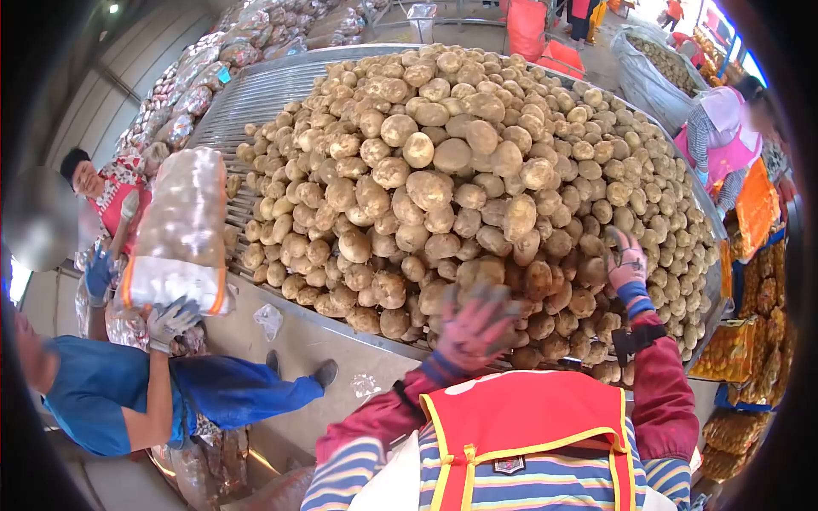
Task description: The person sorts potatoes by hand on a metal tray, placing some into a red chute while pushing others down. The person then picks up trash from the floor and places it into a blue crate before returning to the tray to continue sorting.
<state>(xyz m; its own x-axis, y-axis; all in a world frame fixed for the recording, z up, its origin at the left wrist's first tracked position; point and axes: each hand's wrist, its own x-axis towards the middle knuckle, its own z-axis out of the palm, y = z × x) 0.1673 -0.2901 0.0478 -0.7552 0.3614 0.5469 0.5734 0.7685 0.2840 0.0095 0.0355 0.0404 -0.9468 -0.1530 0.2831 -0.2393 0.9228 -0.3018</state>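
A large heap of potatoes (430, 189) lies in front of me on a slatted metal table (247, 98). My left hand (479, 330), in a pink and dark glove, is over the near edge of the pile. Its fingers are spread and a little blurred by motion, with nothing held in them. To the right, my right hand (627, 266), in a similar glove, reaches onto the potatoes with fingers apart and slightly bent. Its fingertips are at the potatoes, and I see none gripped.
At left, a person in blue (111, 392) has gloved hands on a full mesh sack (181, 217); another person in red (119, 196) stands behind it. A person in a pink apron (724, 140) is at right, near an orange bag (757, 204). Filled sacks (192, 94) are stacked behind.
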